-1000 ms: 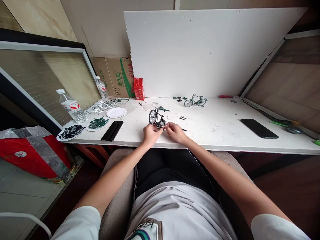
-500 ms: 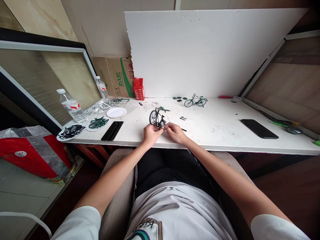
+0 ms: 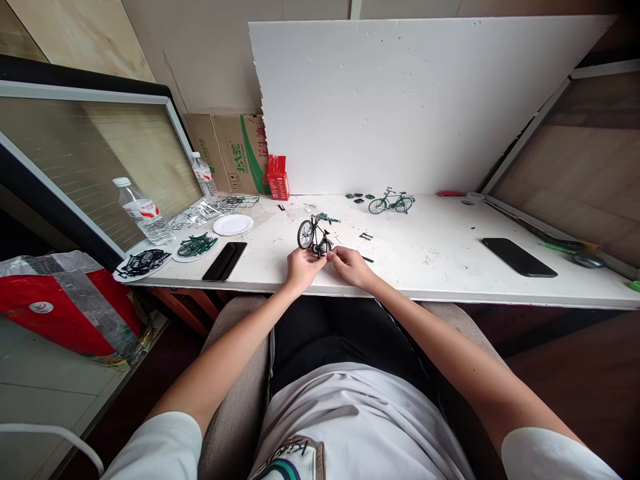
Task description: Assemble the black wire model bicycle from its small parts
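A small black model bicycle (image 3: 315, 236) is held just over the table's front edge, tilted with its larger-looking wheel up and to the left. My left hand (image 3: 303, 268) is closed on its lower part from the left. From the right, my right hand (image 3: 351, 265) pinches at the rear wheel end; whether a small part is also between those fingertips I cannot make out. Behind the model lies a green part (image 3: 330, 219). Small black pieces (image 3: 367, 236) lie to the right, and a thin black stick (image 3: 368, 260) is beside my right hand.
A green model bicycle (image 3: 392, 202) stands farther back. Plates with black parts (image 3: 145, 263) and green parts (image 3: 196, 246), a white plate (image 3: 233, 225), a phone (image 3: 225, 261) and a water bottle (image 3: 145, 212) are on the left. Another phone (image 3: 519, 257) lies right.
The black model bicycle has tipped very slightly to the left in my fingers. Both hands stay in nearly the same place.
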Tool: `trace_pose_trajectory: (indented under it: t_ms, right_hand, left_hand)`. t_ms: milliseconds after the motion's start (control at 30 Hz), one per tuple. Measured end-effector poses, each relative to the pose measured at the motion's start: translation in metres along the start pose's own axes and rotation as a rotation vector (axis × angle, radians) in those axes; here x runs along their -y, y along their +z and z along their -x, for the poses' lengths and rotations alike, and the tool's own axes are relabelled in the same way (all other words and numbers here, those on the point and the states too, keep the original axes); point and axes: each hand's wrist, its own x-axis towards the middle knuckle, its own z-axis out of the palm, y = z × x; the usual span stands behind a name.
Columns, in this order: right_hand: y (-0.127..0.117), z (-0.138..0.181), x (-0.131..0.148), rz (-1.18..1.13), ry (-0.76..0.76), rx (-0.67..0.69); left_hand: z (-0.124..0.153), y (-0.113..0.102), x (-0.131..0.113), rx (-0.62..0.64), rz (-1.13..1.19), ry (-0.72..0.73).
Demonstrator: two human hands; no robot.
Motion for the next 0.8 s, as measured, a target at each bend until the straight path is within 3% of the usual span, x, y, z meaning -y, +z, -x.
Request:
trace_pose_trajectory:
  t_ms: [800]
  right_hand:
    - [-0.001,0.000,0.009,-0.138,0.122,-0.002]
  left_hand:
    - [0.000,0.001,-0.004,0.062,0.114,-0.032]
